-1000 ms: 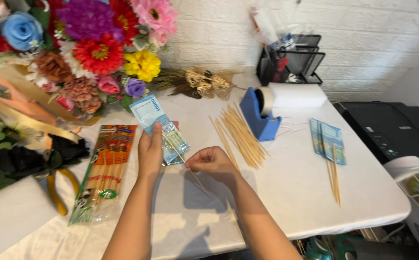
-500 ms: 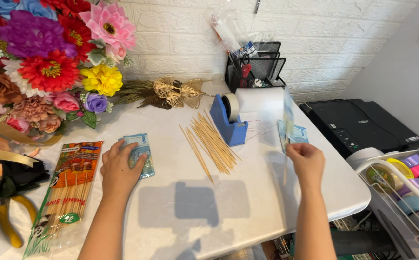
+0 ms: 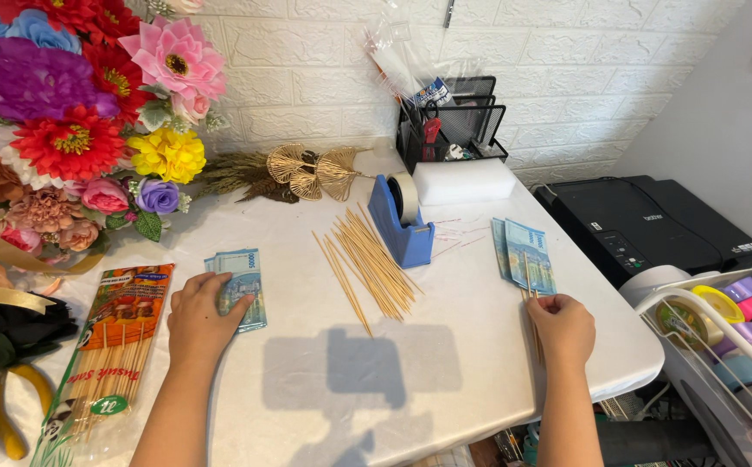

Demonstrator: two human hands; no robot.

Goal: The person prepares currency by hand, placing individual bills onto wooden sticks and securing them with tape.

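Note:
My left hand (image 3: pixel 203 318) lies flat on the white table (image 3: pixel 445 380), its fingertips resting on a small stack of blue banknotes (image 3: pixel 244 278). My right hand (image 3: pixel 562 329) is at the table's right edge, fingers curled over the near ends of thin wooden skewers (image 3: pixel 535 339). These skewers run under a second pile of blue banknotes (image 3: pixel 527 252) just beyond the hand. A loose heap of bamboo skewers (image 3: pixel 367 268) lies between my hands, beside a blue tape dispenser (image 3: pixel 403 220).
An orange packet of skewers (image 3: pixel 112 346) and yellow pliers (image 3: pixel 0 415) lie at the left. An artificial flower bouquet (image 3: pixel 73 130), gold fan ornaments (image 3: pixel 311 169), a white foam block (image 3: pixel 464 180) and a black mesh organiser (image 3: pixel 454 121) line the back. A black printer (image 3: pixel 652 229) and ribbon spools (image 3: pixel 739 311) stand at the right.
My right hand left the middle, carried a banknote on a skewer to the right and lowered it onto the right pile. My left hand stayed on the left stack. The view shifted right.

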